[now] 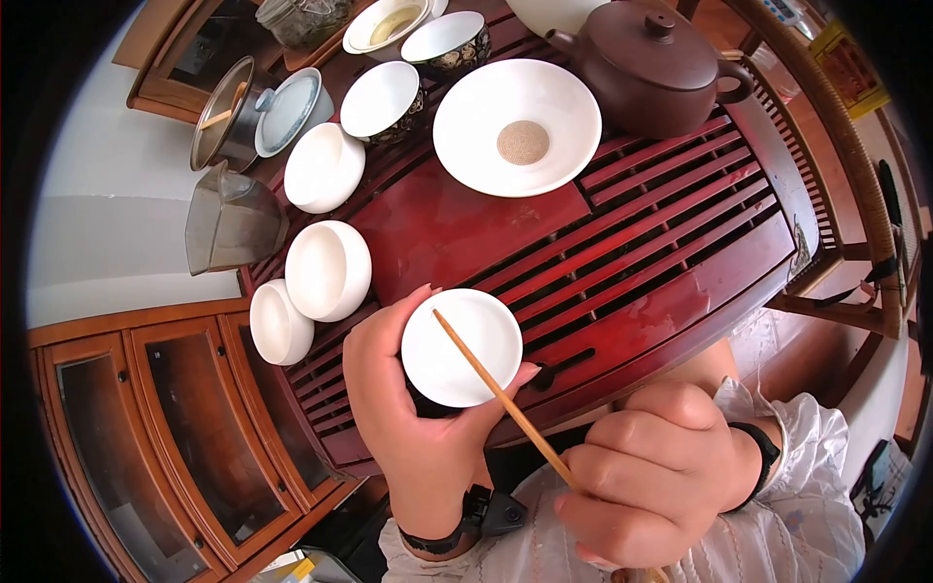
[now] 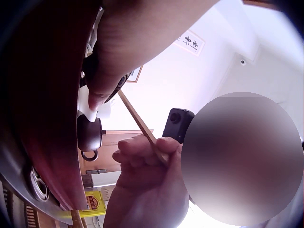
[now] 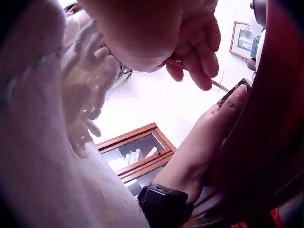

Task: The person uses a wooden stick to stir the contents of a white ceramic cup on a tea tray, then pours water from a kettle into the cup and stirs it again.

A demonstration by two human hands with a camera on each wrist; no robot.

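Note:
The left hand (image 1: 413, 389) grips a cup, white inside (image 1: 462, 348) and dark-patterned outside (image 3: 232, 92), at the near edge of the red slatted tea tray (image 1: 437, 233). Curled fingers of the right hand (image 1: 651, 476) hold a thin wooden stick (image 1: 525, 423), whose far tip reaches over the inside of the cup. In the left wrist view the stick (image 2: 137, 116) slants between the right hand (image 2: 147, 190) and the cup. The right wrist view shows the left hand (image 3: 204, 137) around the cup's side.
Beyond the hands stand a white bowl (image 1: 476, 107) with a brownish round patch, a brown teapot (image 1: 661, 68), white cups (image 1: 335, 267), dark-patterned cups (image 1: 379, 102), a clear pitcher (image 1: 233, 219) and a lidded bowl (image 1: 292, 112). A woven chair (image 1: 855, 165) is at the right, a wooden cabinet (image 1: 175, 437) at the left.

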